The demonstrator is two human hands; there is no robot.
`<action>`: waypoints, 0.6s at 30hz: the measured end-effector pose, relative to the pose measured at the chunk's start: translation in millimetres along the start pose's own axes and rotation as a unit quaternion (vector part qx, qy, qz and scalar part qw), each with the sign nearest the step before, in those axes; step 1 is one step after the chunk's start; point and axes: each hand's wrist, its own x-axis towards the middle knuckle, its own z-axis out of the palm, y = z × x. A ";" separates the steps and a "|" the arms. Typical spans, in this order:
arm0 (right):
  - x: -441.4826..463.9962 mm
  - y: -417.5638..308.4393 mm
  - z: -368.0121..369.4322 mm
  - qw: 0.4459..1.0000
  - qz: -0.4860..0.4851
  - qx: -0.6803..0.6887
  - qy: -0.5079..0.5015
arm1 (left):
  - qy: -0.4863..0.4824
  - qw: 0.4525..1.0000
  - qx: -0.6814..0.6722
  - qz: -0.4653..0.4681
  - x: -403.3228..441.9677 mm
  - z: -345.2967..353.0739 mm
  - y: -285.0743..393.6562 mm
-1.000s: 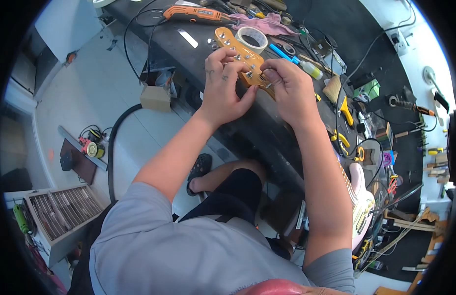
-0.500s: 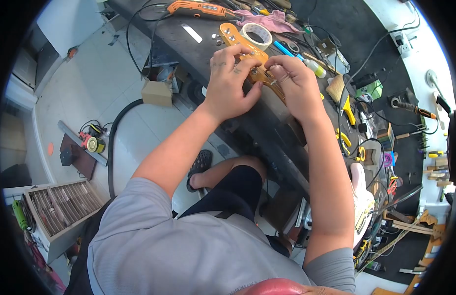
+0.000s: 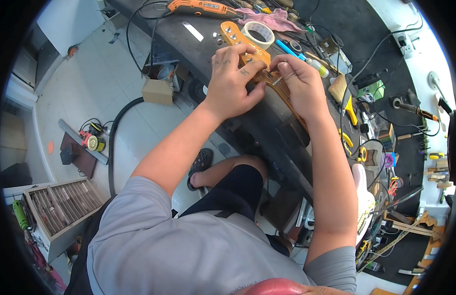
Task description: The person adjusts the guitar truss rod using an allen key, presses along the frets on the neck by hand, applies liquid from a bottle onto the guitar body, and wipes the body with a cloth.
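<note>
- An amber-coloured wooden guitar headstock with shiny metal tuning pegs lies over a dark workbench; it slants between the person's two hands, its rounded tip pointing away from the body.
- The left hand reaches across the headstock from its left side, fingers bent over the face and thumb near the edge by the neck; whether it grips firmly cannot be told.
- The right hand is at the stringed wooden neck, just below the headstock, with thumb and index finger drawn close; whether they pinch a string cannot be told.
- The two hands are apart, a narrow gap between their fingertips.
- Compared with half a second ago, the right hand sits farther right in the view, and more of the neck and its strings shows beside it; the left hand remains over the headstock.
- Just beside the headstock is a white ring-shaped roll of tape, with slim bright-blue pens near it.
- Farther out lie a flat silvery strip, an orange handheld power tool and a crumpled pink cloth.
</note>
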 end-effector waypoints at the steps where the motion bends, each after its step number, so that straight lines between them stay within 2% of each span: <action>1: 0.1 1.0 -0.1 1.000 -0.005 -0.008 0.003 | 0.002 1.000 -0.003 0.001 0.0 1.0 -0.7; 14: 11.6 20.2 -2.1 0.986 0.050 0.161 0.007 | 0.010 1.000 0.005 0.004 -0.6 1.7 0.1; 18: 12.1 19.2 2.0 0.991 0.047 0.116 0.037 | 0.014 1.000 0.000 0.001 -2.3 5.9 -2.2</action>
